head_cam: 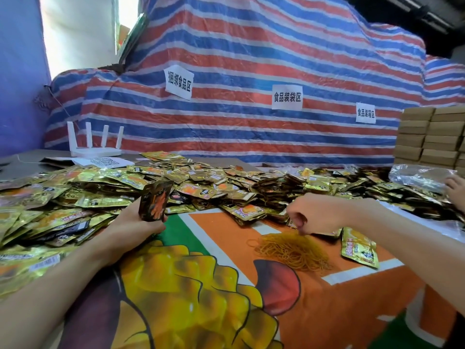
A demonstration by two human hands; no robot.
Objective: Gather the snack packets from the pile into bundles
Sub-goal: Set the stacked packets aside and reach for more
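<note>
ok, head view, the only feed i'm getting. left hand [136, 226] is gripping a small stack of packets [154, 201] upright, fingers wrapped round its lower end. my read: it's keeping them squared on end so a band can slip over the top. right hand [305, 215] is hovering over the heap of rubber bands [294, 250], fingers curled down with the tips at the heap's far edge. i can't tell whether it's pinching a band or holding nothing. the bands are sitting just right of centre, near both hands, presumably for quick reach. the main pile [226, 182] of gold snack packets is sprawling across the far and left side of the table, running under the left forearm. one loose packet [359, 248] is lying just right of the bands.

surface: a printed cloth [327, 311] in orange, green and yellow is covering the table. behind it a red, white and blue striped tarp [251, 59] is draping over something bulky, with paper labels [179, 81] stuck on. a white router [95, 144] is standing back left, stacked cardboard boxes [432, 137] back right, and a crumpled clear bag [417, 176] is lying in front of them. another person's hand [455, 188] is showing at the right edge.
</note>
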